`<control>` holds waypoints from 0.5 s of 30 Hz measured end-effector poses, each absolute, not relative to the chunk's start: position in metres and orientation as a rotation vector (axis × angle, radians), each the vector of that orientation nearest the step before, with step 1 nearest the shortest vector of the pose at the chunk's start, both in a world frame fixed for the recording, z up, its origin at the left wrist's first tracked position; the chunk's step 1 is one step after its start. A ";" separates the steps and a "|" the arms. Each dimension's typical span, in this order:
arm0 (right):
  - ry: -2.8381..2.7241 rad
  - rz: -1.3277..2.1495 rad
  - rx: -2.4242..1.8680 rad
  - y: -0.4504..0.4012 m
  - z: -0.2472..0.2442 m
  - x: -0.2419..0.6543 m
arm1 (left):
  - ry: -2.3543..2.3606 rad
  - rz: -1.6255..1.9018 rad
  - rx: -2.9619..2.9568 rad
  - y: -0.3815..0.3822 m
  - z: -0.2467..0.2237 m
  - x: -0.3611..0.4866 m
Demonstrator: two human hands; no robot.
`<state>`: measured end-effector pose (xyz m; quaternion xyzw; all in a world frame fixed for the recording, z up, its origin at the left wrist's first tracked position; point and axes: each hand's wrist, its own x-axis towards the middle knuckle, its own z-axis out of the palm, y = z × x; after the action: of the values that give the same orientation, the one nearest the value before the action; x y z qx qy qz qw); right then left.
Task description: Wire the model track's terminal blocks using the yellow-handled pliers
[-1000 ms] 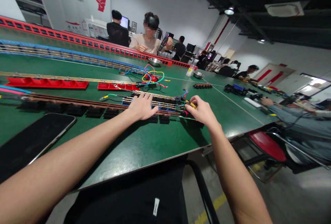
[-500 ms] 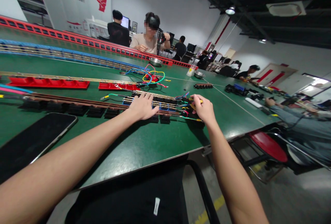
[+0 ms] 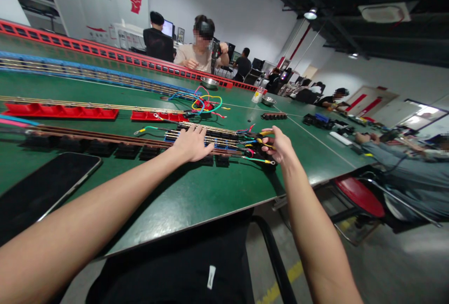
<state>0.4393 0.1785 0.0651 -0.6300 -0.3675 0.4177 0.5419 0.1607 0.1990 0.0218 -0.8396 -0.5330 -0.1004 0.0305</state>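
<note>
My left hand (image 3: 192, 144) lies flat, fingers apart, on a group of long metal bars and blue-and-black holders (image 3: 222, 143), pressing on them from above. At the right end of this group, my right hand (image 3: 281, 146) grips yellow-handled pliers (image 3: 267, 133). Their handles are spread apart and their dark jaws point left among the wire ends. Just what the jaws touch is too small to tell. A green wire with a ring terminal (image 3: 259, 159) sticks out below the pliers. Copper-brown bars on black holders (image 3: 105, 138) run leftward from under my left hand.
A phone (image 3: 49, 191) lies at the near left. Red holders with bars (image 3: 63, 111) and a tangle of coloured wires (image 3: 206, 104) are farther back. Metal bowls (image 3: 209, 82), a bottle (image 3: 257, 95) and a dark strip (image 3: 274, 116) stand beyond. A co-worker (image 3: 201, 47) sits across the table.
The pliers' handles have spread apart and my right hand's fingers have loosened around them. My left hand stays on the bars. The view has shifted slightly.
</note>
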 end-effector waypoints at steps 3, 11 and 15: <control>-0.819 1.073 -1.479 0.177 0.067 0.448 | -1.637 -0.313 -2.589 0.199 0.022 0.161; -0.893 1.256 -1.337 0.166 0.065 0.450 | -1.632 -0.306 -2.574 0.198 0.021 0.161; -1.068 1.043 -1.404 0.166 0.058 0.443 | -1.620 -0.298 -2.568 0.198 0.021 0.161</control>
<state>0.4428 0.1658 0.0582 -0.5855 -0.4452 0.4348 0.5195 0.1612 0.1982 0.0206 -0.8409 -0.5304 -0.0977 0.0453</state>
